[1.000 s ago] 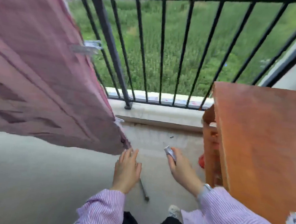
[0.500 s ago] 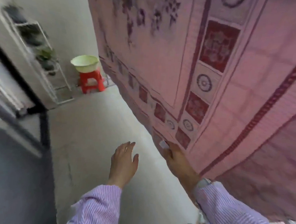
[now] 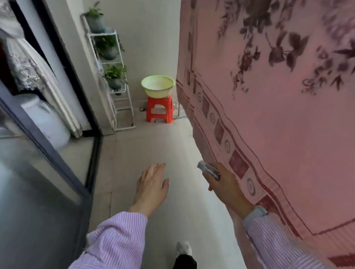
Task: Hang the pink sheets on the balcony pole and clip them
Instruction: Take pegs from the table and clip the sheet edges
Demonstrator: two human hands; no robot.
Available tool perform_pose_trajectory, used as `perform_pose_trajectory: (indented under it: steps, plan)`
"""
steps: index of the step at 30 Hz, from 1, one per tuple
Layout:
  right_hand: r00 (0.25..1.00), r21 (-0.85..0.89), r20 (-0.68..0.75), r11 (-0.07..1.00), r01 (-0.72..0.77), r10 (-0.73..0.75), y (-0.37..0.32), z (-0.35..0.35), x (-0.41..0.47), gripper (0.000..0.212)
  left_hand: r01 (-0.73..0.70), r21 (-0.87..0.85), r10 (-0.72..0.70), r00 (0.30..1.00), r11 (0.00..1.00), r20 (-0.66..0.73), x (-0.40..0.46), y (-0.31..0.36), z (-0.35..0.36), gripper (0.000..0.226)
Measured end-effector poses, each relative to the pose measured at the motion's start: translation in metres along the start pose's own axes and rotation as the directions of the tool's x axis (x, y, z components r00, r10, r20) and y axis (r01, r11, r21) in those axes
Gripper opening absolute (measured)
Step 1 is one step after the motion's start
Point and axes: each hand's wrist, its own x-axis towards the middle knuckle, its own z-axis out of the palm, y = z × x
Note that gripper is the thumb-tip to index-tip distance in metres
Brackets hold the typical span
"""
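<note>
A large pink sheet (image 3: 278, 103) with dark leaf prints and a patterned border hangs down the right side of the view; the pole it hangs from is out of frame. My right hand (image 3: 224, 184) is next to its lower border and is closed around a grey clip (image 3: 208, 169) that sticks out past the fingers. My left hand (image 3: 151, 185) hovers over the floor with fingers loosely apart and nothing in it. Both sleeves are pink-and-white striped.
A pale green basin (image 3: 157, 88) sits on a red plastic stool (image 3: 159, 110) at the far end. A white plant rack (image 3: 112, 68) with potted plants stands by the wall. A dark-framed glass sliding door (image 3: 34, 177) runs along the left. Grey concrete floor (image 3: 150, 149) lies between.
The view swung from the balcony railing and wooden table to look along the balcony toward the stool. The hands stay in the same pose, the right one holding the clip throughout.
</note>
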Motion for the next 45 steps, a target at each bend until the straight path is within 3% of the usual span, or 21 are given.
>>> perform_pose_trajectory:
  steps: [7, 10, 16, 24, 26, 29, 33, 37, 45]
  plan:
    - [0.995, 0.058, -0.026, 0.994, 0.093, -0.091, -0.043, 0.021, 0.233, 0.007, -0.011, 0.013, 0.012, 0.998, 1.000, -0.056, 0.228, -0.016, -0.045, 0.047]
    - [0.999, 0.066, 0.004, 0.997, 0.041, -0.041, -0.051, 0.045, 0.318, 0.015, 0.033, 0.000, -0.033, 0.996, 0.999, -0.081, 0.297, -0.049, -0.056, 0.045]
    - [0.996, 0.062, -0.003, 0.995, 0.084, -0.084, -0.060, 0.106, 0.486, 0.019, 0.117, -0.010, -0.117, 0.990, 0.993, -0.078, 0.448, -0.136, -0.066, 0.048]
    - [0.991, 0.047, -0.108, 0.995, 0.089, -0.083, -0.114, 0.161, 0.729, 0.007, 0.011, -0.143, -0.018, 0.999, 0.990, -0.047, 0.715, -0.209, -0.103, 0.045]
    - [0.983, 0.040, -0.172, 0.996, 0.076, -0.068, -0.124, 0.163, 0.782, 0.013, 0.006, -0.177, -0.009, 1.000, 0.984, -0.018, 0.782, -0.216, -0.109, 0.044]
    - [0.967, -0.089, -0.251, 0.996, 0.026, -0.047, -0.121, 0.160, 0.854, 0.024, -0.023, -0.214, 0.029, 0.999, 0.976, 0.022, 0.872, -0.216, -0.105, 0.041]
    - [0.901, -0.400, -0.369, 0.914, 0.069, -0.229, -0.113, 0.151, 0.961, 0.051, -0.062, -0.283, 0.082, 0.995, 0.957, 0.058, 0.990, -0.216, -0.087, 0.042]
    - [0.834, -0.487, -0.464, 0.872, 0.041, -0.299, -0.101, 0.134, 1.081, 0.030, -0.109, -0.356, 0.125, 0.992, 0.928, 0.024, 1.115, -0.210, -0.065, 0.041]
    - [0.813, -0.528, -0.531, 0.844, -0.098, -0.238, -0.104, 0.110, 1.246, 0.029, -0.297, -0.525, 0.311, 0.948, 0.798, -0.064, 1.322, -0.158, -0.045, 0.028]
